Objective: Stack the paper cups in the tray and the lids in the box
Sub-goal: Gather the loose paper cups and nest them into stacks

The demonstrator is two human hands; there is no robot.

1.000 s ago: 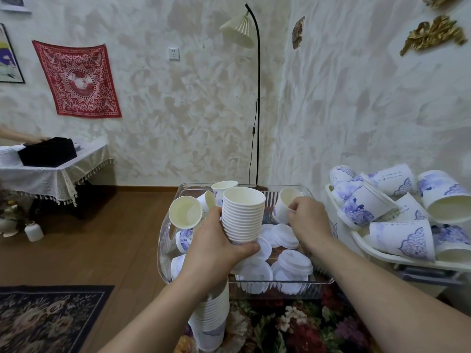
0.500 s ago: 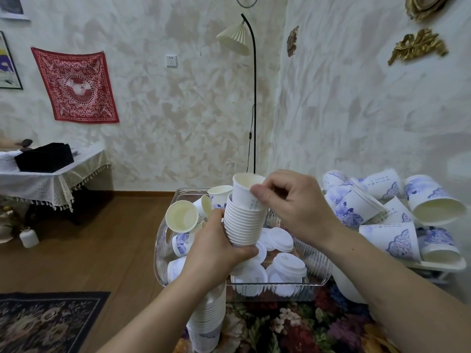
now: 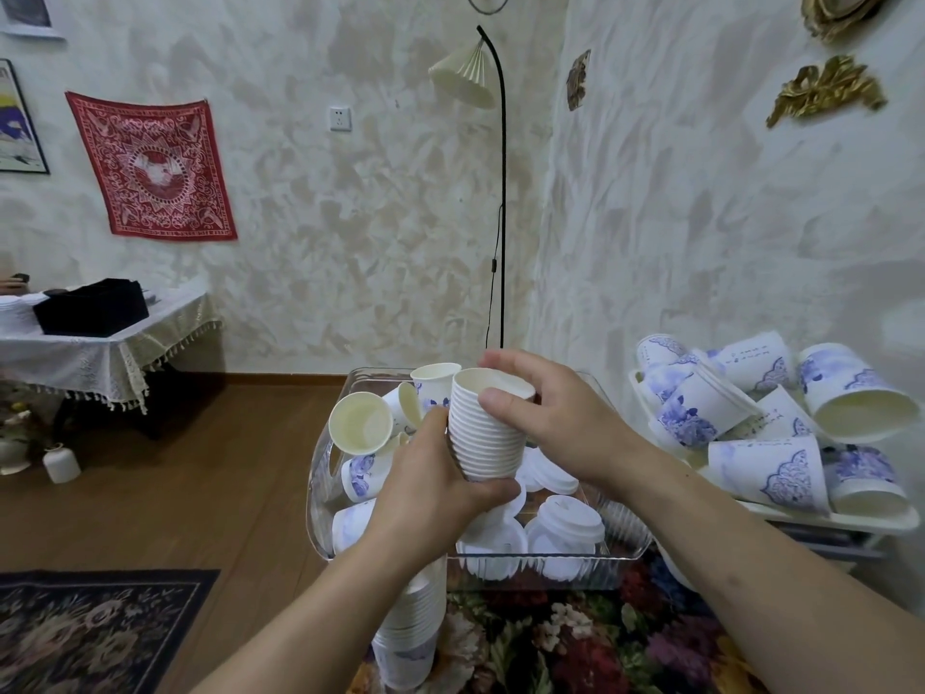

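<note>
My left hand (image 3: 430,488) grips a tall stack of nested white paper cups (image 3: 483,433) that reaches from below my forearm up above the clear plastic box (image 3: 550,566). At the top of the stack, my right hand (image 3: 555,423) holds the uppermost cup, thumb on the near side of the rim and fingers curled over the far side. The box holds several white lids (image 3: 565,523) and loose cups (image 3: 360,422). A white tray (image 3: 851,518) at the right carries a pile of blue-patterned cups (image 3: 766,473) lying on their sides.
The box and tray rest on a floral cloth (image 3: 575,643). A floor lamp (image 3: 493,192) stands in the corner behind the box. Off to the left there is a side table (image 3: 100,343) with a black box, a wooden floor and a dark rug (image 3: 90,628).
My right hand took a cup from the box, brought it onto the top of the stack and pushed it down flush. My left hand kept hold of the stack.
</note>
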